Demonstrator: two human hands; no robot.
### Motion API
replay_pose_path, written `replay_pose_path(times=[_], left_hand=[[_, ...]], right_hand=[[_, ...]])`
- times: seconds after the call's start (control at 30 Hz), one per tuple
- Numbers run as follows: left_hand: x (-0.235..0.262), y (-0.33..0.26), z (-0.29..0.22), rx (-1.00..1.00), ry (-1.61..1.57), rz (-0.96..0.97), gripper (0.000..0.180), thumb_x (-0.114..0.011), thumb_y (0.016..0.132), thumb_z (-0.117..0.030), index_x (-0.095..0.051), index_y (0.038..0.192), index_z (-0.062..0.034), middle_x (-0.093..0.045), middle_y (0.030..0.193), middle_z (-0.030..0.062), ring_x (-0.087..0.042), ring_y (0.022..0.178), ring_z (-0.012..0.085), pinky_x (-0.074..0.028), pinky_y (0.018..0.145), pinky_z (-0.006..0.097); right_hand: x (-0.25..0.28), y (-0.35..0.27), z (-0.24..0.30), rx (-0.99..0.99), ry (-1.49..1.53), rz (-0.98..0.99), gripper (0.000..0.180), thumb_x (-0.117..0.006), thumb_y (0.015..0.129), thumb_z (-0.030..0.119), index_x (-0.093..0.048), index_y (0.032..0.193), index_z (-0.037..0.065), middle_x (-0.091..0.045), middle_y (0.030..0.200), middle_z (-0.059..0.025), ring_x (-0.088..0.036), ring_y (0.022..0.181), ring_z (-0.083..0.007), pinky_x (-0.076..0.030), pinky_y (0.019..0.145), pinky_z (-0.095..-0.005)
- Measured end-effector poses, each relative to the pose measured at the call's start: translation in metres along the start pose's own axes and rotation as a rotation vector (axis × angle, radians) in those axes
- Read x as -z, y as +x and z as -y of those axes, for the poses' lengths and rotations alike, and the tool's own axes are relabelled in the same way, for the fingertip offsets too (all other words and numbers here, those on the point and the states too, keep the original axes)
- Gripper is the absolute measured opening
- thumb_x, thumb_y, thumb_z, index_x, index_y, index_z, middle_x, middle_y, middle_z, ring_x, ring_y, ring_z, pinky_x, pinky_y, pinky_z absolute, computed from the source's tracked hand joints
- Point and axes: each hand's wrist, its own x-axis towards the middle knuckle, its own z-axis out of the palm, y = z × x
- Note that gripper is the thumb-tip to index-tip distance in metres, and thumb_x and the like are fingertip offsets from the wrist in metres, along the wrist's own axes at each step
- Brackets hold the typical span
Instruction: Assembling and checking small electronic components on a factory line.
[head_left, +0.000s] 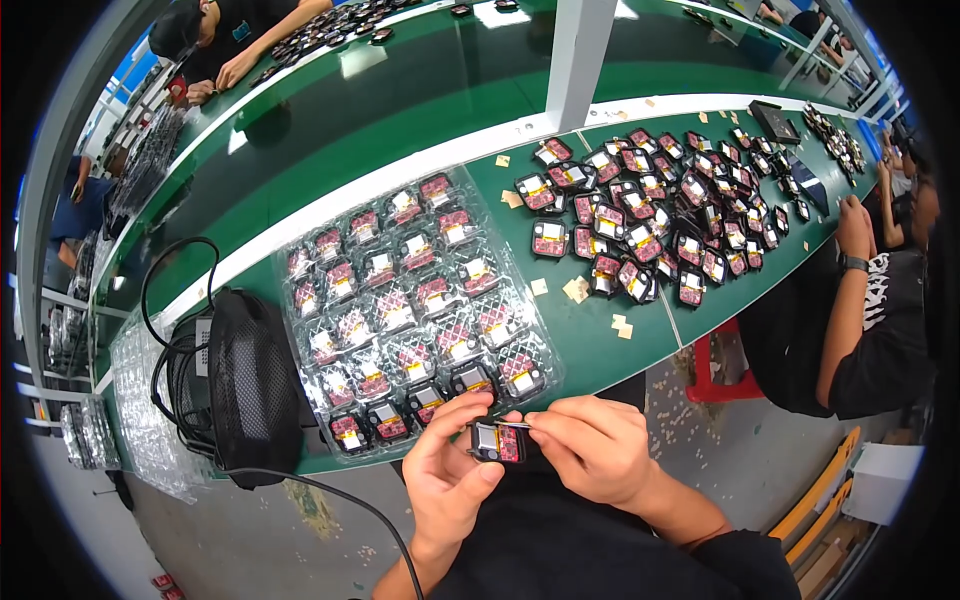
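1. two hands work close together: the left hand (446, 478) pinches a small black-cased device (498, 444) between thumb and fingers, just before the clear tray (545, 335).
2. the right hand (598, 448) pinches a slim metal tool (513, 425) at the device's upper edge.
3. similar units (641, 241) lie heaped on the green bench (585, 368).

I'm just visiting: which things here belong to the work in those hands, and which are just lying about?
Likely part of the work:
small black-cased unit, in the left hand
thin metallic piece, in the right hand
clear tray of similar units
heap of similar units

Probably just lying about:
black mesh bag
black cable
tan scraps
red stool
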Motion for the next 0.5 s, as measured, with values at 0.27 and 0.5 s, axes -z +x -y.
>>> replay_pose_path(times=[0.27,0.5], left_hand=[[-0.0043,-0.0001,-0.0029,0.018,-0.001,-0.007,0.059,-0.085,0.083,-0.019,-0.059,0.129,0.0065,-0.052,0.139,0.0248,-0.064,0.119,0.0351,-0.052,0.107,0.05],[-0.0043,-0.0042,-0.0065,0.032,0.022,-0.022,0.059,-0.086,0.083,-0.021,-0.061,0.128,0.0069,-0.056,0.136,0.0234,-0.059,0.126,0.03,-0.049,0.109,0.046]], right_hand=[[0.0034,-0.0008,-0.0023,-0.041,0.048,0.043,0.021,-0.081,0.08,0.003,-0.074,0.1,0.003,-0.068,0.085,-0.0059,-0.067,0.064,-0.0204,-0.054,0.055,-0.0318],[0.0007,-0.0054,0.0015,0.054,-0.086,-0.026,0.023,-0.082,0.077,0.003,-0.075,0.098,0.003,-0.069,0.085,-0.0055,-0.067,0.064,-0.0188,-0.054,0.054,-0.0302]])
